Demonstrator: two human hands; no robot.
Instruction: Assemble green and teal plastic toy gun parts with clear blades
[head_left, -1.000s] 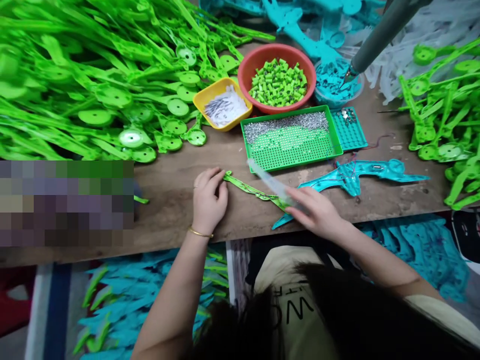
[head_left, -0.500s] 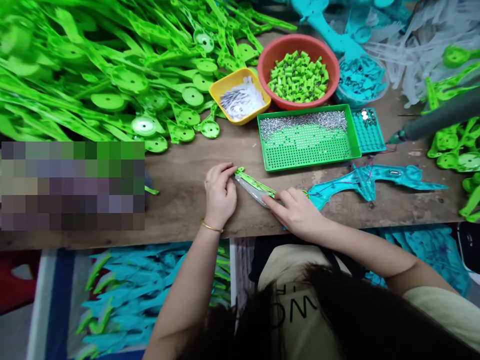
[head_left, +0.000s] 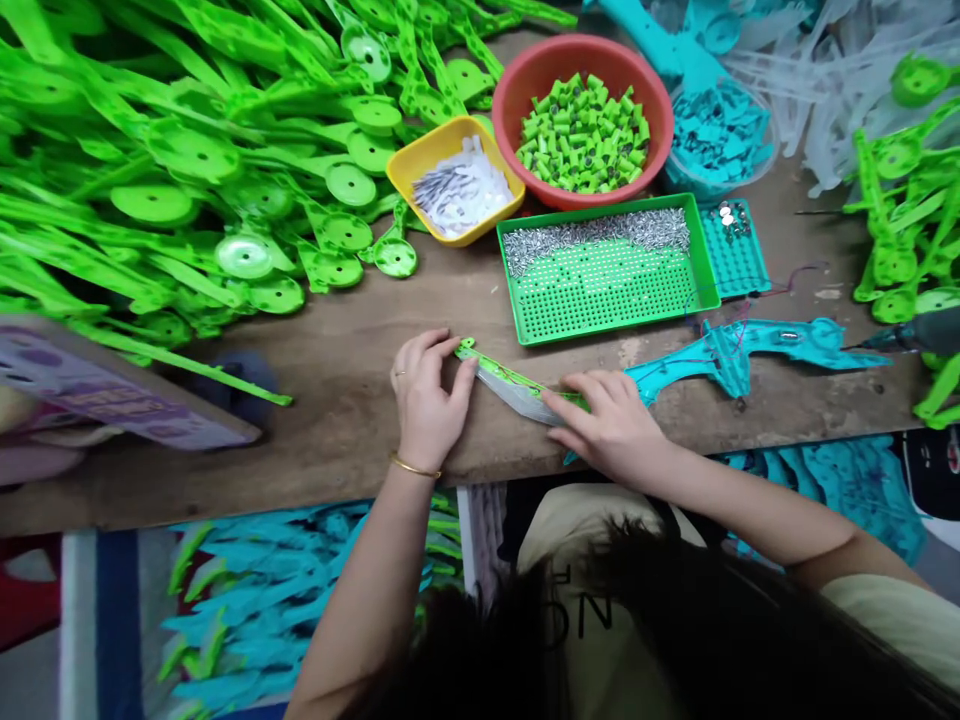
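A long curved toy part lies across the wooden bench (head_left: 337, 350), a clear plastic blade (head_left: 514, 396) along a lime-green strip (head_left: 510, 368) with thin wires in it. My left hand (head_left: 429, 390) pinches its far left end between thumb and fingers. At its right end, my right hand (head_left: 611, 420) grips the blade and strip, and the fingers cover part of them. Just beyond the right hand, a turquoise toy shell (head_left: 731, 360) lies on the bench, red and blue wires trailing over it.
Lime-green parts (head_left: 150, 150) are heaped at left beside a propped purple-patterned slab (head_left: 127, 390). A red bowl (head_left: 506, 120), yellow bowl (head_left: 401, 180) and green screw tray (head_left: 517, 320) stand ahead. The power screwdriver (head_left: 930, 330) is at right. Turquoise parts (head_left: 255, 600) lie below the bench.
The screwdriver has swung down towards the turquoise shell's right end. The toy part is slightly flatter in angle, with both hands still on it. The whole view has shifted a little.
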